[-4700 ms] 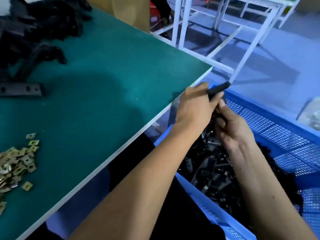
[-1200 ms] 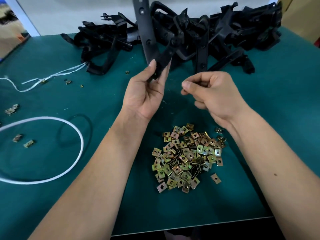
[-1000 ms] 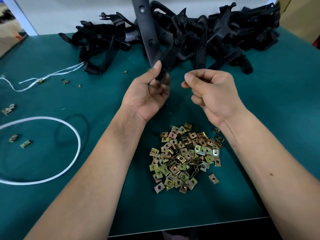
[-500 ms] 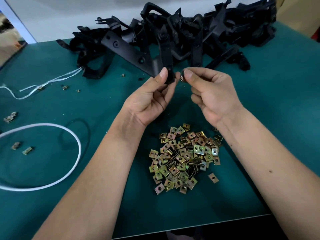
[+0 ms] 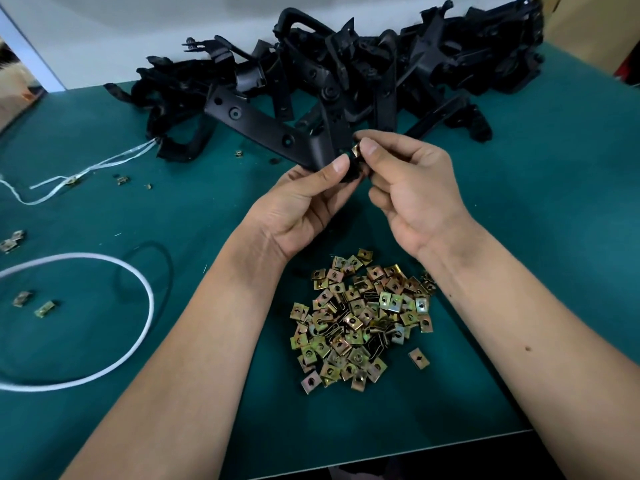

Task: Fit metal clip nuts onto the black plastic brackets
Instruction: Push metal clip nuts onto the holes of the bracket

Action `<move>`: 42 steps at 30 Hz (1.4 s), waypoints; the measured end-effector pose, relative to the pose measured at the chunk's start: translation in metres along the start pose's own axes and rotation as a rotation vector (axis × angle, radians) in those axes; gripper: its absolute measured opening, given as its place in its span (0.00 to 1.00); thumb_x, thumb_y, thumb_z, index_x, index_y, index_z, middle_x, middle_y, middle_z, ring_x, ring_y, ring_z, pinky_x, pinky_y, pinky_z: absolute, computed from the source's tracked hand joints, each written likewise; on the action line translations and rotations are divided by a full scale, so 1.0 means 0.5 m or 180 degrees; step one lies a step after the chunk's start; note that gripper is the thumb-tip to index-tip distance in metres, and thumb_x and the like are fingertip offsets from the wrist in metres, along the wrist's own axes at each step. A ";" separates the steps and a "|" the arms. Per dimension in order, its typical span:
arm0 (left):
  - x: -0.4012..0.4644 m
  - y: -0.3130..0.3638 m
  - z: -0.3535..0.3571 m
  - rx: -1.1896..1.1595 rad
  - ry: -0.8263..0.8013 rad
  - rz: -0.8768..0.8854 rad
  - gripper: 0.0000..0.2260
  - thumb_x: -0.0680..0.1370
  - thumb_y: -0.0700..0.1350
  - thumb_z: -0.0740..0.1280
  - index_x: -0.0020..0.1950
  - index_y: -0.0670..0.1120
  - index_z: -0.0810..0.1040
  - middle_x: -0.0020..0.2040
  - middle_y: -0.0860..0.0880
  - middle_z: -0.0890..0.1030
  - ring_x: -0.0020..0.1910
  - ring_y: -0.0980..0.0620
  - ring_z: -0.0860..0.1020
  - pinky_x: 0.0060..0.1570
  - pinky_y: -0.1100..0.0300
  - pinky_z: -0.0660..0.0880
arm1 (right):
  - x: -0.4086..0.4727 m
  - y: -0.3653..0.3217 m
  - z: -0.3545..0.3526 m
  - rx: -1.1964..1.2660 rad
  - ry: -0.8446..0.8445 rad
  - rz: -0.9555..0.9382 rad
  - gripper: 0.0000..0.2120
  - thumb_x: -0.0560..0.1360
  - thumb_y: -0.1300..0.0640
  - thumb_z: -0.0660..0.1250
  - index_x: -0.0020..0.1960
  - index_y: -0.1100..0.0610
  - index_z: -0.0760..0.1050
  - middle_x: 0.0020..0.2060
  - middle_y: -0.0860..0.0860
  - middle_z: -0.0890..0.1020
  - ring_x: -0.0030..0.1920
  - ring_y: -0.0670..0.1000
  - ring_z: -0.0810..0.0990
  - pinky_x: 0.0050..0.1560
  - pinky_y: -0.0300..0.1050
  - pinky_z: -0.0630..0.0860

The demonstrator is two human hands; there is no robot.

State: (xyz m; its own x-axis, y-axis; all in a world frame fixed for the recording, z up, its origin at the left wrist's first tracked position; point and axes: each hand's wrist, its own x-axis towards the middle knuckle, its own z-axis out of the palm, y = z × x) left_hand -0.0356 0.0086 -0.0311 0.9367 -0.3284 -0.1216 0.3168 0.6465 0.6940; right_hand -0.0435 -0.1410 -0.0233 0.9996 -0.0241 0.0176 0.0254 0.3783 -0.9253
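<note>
green table (image 5: 519, 271), white wall (image 5: 138, 29), bracket pile (image 5: 381, 74), white cord (image 5: 138, 323)

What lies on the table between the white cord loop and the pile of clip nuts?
In the head view, only the left forearm crosses above bare green mat there.
</note>
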 end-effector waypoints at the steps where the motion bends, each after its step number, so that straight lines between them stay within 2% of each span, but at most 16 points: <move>1: 0.000 0.001 0.001 0.0000 0.0007 -0.0004 0.08 0.71 0.36 0.71 0.47 0.37 0.87 0.49 0.41 0.87 0.49 0.49 0.86 0.46 0.61 0.83 | 0.000 0.000 0.000 0.0014 -0.0005 0.0008 0.05 0.79 0.65 0.70 0.51 0.60 0.84 0.31 0.50 0.73 0.26 0.43 0.62 0.25 0.37 0.59; 9: -0.005 0.003 0.003 0.0213 0.0163 -0.0016 0.15 0.70 0.35 0.72 0.55 0.34 0.81 0.49 0.40 0.86 0.48 0.47 0.86 0.44 0.62 0.83 | 0.006 -0.005 -0.013 -0.0163 -0.0083 0.0148 0.05 0.76 0.68 0.72 0.51 0.62 0.83 0.30 0.49 0.75 0.27 0.44 0.63 0.26 0.37 0.57; 13: -0.011 0.008 0.004 0.0404 0.0121 -0.0220 0.13 0.70 0.36 0.72 0.53 0.35 0.82 0.48 0.41 0.86 0.48 0.47 0.86 0.41 0.63 0.82 | 0.005 -0.010 -0.019 -0.0161 -0.0369 0.0049 0.11 0.77 0.71 0.69 0.56 0.59 0.80 0.30 0.46 0.74 0.26 0.42 0.67 0.25 0.37 0.57; 16: -0.016 0.014 -0.002 0.0563 0.0042 -0.0390 0.11 0.70 0.36 0.72 0.51 0.36 0.83 0.47 0.41 0.86 0.47 0.46 0.87 0.40 0.64 0.82 | 0.006 -0.012 -0.023 -0.0374 -0.0606 0.0021 0.13 0.77 0.70 0.69 0.58 0.57 0.78 0.31 0.47 0.73 0.27 0.43 0.66 0.27 0.39 0.58; 20: -0.021 0.021 -0.007 0.0795 0.0019 -0.0460 0.13 0.70 0.37 0.72 0.54 0.36 0.82 0.48 0.42 0.87 0.47 0.46 0.87 0.41 0.64 0.82 | 0.008 -0.012 -0.029 -0.0531 -0.0772 0.0081 0.14 0.78 0.69 0.69 0.59 0.56 0.77 0.32 0.48 0.73 0.26 0.42 0.65 0.25 0.36 0.59; 24: -0.021 0.026 -0.006 0.1265 0.0111 -0.0002 0.19 0.70 0.38 0.76 0.60 0.41 0.80 0.54 0.45 0.86 0.54 0.48 0.85 0.51 0.57 0.83 | 0.012 -0.012 -0.027 -0.0846 -0.0673 -0.0132 0.13 0.75 0.65 0.74 0.56 0.55 0.77 0.33 0.48 0.77 0.29 0.44 0.67 0.25 0.37 0.60; 26: -0.017 0.027 -0.003 0.1161 0.0288 0.0448 0.19 0.71 0.38 0.78 0.59 0.44 0.78 0.55 0.46 0.85 0.54 0.48 0.84 0.55 0.52 0.81 | 0.016 -0.016 -0.031 -0.0719 -0.0761 -0.0206 0.15 0.73 0.64 0.75 0.57 0.56 0.76 0.33 0.49 0.77 0.30 0.46 0.66 0.26 0.38 0.59; 27: -0.015 0.027 -0.001 0.0915 0.0363 0.0634 0.17 0.72 0.38 0.76 0.59 0.44 0.78 0.54 0.45 0.85 0.52 0.48 0.84 0.54 0.51 0.81 | 0.016 -0.017 -0.031 -0.0727 -0.0855 -0.0216 0.16 0.73 0.64 0.76 0.57 0.55 0.76 0.34 0.50 0.78 0.30 0.47 0.66 0.26 0.38 0.59; 30: -0.004 0.021 -0.001 0.0375 0.0655 0.0804 0.08 0.77 0.36 0.73 0.53 0.44 0.78 0.45 0.45 0.84 0.43 0.49 0.84 0.42 0.55 0.82 | 0.014 -0.013 -0.033 -0.1522 -0.0993 -0.0382 0.16 0.72 0.61 0.78 0.56 0.56 0.77 0.38 0.52 0.84 0.30 0.46 0.73 0.28 0.36 0.67; 32: 0.001 0.023 -0.011 0.0331 0.0892 0.0703 0.07 0.76 0.36 0.73 0.49 0.44 0.77 0.41 0.48 0.84 0.39 0.50 0.83 0.40 0.56 0.81 | 0.016 -0.017 -0.044 -0.2342 -0.1117 -0.0617 0.13 0.71 0.55 0.80 0.52 0.55 0.79 0.39 0.51 0.86 0.34 0.44 0.79 0.38 0.39 0.76; 34: 0.003 0.034 -0.026 0.0200 0.1003 0.0621 0.08 0.76 0.37 0.72 0.51 0.45 0.76 0.40 0.49 0.83 0.39 0.51 0.83 0.40 0.56 0.81 | 0.018 -0.034 -0.058 -0.2871 -0.1552 -0.0488 0.12 0.69 0.50 0.81 0.46 0.56 0.83 0.40 0.51 0.86 0.39 0.46 0.82 0.46 0.43 0.79; 36: 0.001 0.048 -0.040 0.0063 0.1017 0.0623 0.06 0.77 0.37 0.71 0.50 0.45 0.76 0.41 0.49 0.82 0.39 0.50 0.83 0.42 0.56 0.81 | 0.014 -0.049 -0.068 -0.3174 -0.2126 -0.0088 0.12 0.67 0.48 0.81 0.44 0.54 0.85 0.37 0.48 0.86 0.36 0.42 0.81 0.42 0.36 0.77; 38: -0.002 0.055 -0.046 -0.0048 0.1050 0.0638 0.03 0.77 0.37 0.71 0.46 0.44 0.79 0.40 0.48 0.83 0.39 0.50 0.84 0.40 0.55 0.82 | 0.008 -0.052 -0.068 -0.3372 -0.2541 0.0127 0.09 0.67 0.52 0.82 0.45 0.53 0.86 0.33 0.45 0.84 0.29 0.38 0.76 0.33 0.28 0.70; 42: -0.007 0.052 -0.039 0.0145 0.0993 0.0577 0.05 0.78 0.39 0.70 0.42 0.44 0.82 0.39 0.48 0.84 0.37 0.51 0.84 0.38 0.57 0.81 | 0.004 -0.049 -0.068 -0.3552 -0.2665 0.0164 0.06 0.71 0.58 0.80 0.44 0.55 0.84 0.25 0.39 0.79 0.22 0.39 0.72 0.27 0.26 0.65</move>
State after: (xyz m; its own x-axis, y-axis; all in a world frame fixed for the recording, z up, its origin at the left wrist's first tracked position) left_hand -0.0277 0.0401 -0.0264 0.9797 0.0191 -0.1995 0.1411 0.6414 0.7541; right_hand -0.0427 -0.1818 -0.0133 0.7212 0.6707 -0.1733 0.3589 -0.5757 -0.7347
